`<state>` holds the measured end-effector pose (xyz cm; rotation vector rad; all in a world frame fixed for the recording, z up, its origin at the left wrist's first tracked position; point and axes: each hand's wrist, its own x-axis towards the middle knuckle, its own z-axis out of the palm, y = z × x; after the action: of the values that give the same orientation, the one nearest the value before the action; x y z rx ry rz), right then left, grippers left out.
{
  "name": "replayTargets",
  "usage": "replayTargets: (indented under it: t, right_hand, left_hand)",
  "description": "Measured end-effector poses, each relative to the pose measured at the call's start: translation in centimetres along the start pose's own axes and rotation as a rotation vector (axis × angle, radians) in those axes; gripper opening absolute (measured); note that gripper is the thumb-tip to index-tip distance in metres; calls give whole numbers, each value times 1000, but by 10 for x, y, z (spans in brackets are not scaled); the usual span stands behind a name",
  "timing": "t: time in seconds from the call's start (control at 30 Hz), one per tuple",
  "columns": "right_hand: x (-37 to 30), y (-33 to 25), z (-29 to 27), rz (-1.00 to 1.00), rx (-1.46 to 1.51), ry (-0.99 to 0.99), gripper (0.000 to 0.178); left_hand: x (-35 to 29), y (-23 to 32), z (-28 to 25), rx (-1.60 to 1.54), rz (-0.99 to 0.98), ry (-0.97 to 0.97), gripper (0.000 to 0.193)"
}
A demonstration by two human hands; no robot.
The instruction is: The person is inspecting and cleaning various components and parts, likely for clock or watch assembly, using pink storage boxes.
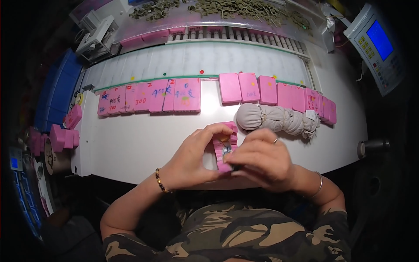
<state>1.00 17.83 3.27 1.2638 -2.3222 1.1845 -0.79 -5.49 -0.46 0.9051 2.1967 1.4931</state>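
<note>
Near the table's front edge, my left hand (190,153) grips a small pink block (223,140) by its two ends, thumb at the near end and fingers at the far one. The block has ridged sides and a hollow or marked middle with whitish and dark patches. My right hand (264,157) is closed over its near right part, fingertips pressed to it; what they pinch, if anything, is hidden. Just beyond my right hand lies a bundle of pale grey cloth (277,118), tied along its length.
Rows of pink blocks (187,95) (229,87) line the far side of the white table (144,148). Behind them runs a pale conveyor belt (174,59), with rollers and a tray of olive-green pieces (244,11) beyond. A control panel (376,43) stands right; blue bins (56,94) stand left.
</note>
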Motion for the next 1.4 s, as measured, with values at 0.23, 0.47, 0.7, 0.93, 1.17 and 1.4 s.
replayTargets:
  t: [0.23, 0.47, 0.7, 0.93, 1.17, 1.4]
  right_hand:
    - [56, 69, -29, 346, -311, 111, 24]
    - [51, 96, -17, 308, -424, 121, 33]
    - [-5, 54, -41, 219, -412, -305, 49]
    - [16, 13, -61, -42, -776, -32, 52]
    - [0, 1, 4, -196, -817, -114, 47]
    - [24, -34, -38, -144, -617, -6, 43]
  left_hand:
    - [5, 6, 6, 93, 33, 62, 85]
    - [4, 2, 7, 198, 58, 42, 85]
    - [11, 3, -7, 48, -41, -38, 89]
    - [17, 6, -7, -15, -89, -49, 91]
    - [13, 0, 2, 115, 18, 42, 88]
    - [3, -5, 19, 139, -58, 108, 85]
